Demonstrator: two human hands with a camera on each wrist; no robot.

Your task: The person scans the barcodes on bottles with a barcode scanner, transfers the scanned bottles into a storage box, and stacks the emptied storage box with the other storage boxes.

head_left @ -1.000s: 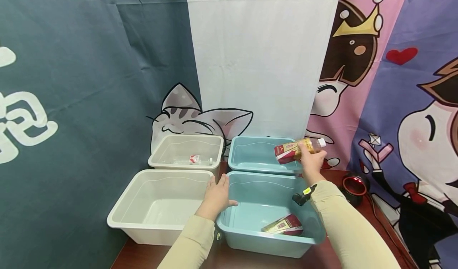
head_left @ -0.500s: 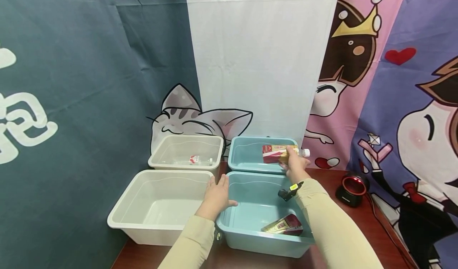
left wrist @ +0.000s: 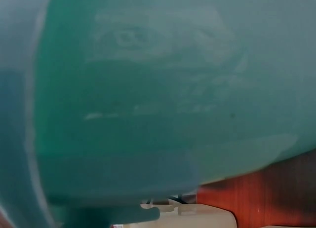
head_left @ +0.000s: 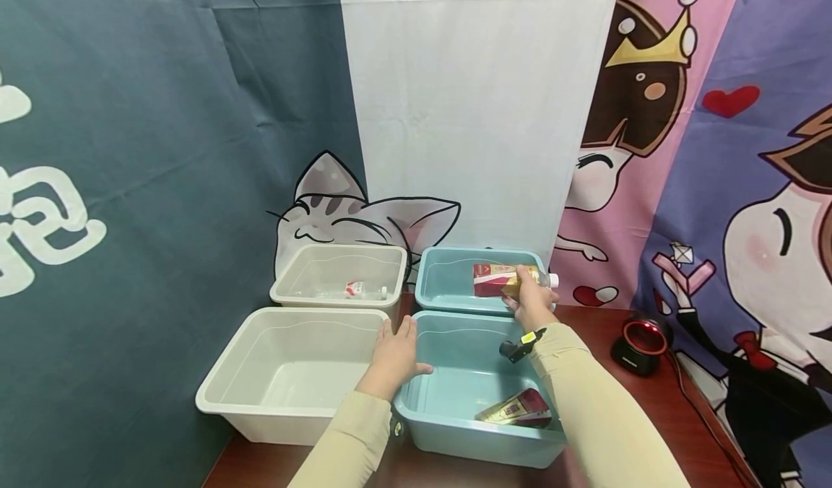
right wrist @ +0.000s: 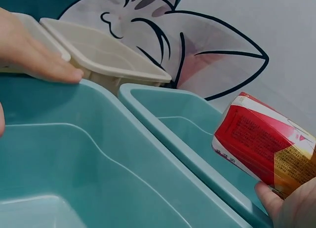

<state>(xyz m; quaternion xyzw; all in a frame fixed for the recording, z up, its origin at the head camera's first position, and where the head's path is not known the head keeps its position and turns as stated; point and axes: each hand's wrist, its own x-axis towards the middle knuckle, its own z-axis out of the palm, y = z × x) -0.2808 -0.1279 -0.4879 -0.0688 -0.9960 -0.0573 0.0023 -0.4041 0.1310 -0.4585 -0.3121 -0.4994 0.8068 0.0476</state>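
In the head view my right hand grips a red and gold-labelled drink bottle with a white cap, lying sideways above the rear blue bin. The bottle's red label end points left in the right wrist view, with a fingertip beneath it. My left hand rests at the left rim of the front blue bin, its fingers straight and its thumb out over the inside. A similar red and gold bottle lies in that front bin. Blue-green plastic fills most of the left wrist view.
To the left stand a front cream bin and a rear cream bin, with a clear bottle in the rear one. A black device with a red-lit ring sits on the brown table at right. Printed fabric hangs behind.
My right hand has carried the bottle left over the rear blue bin, levelling it on its side. Most of that movement came before the last half second. The left hand has stayed put.
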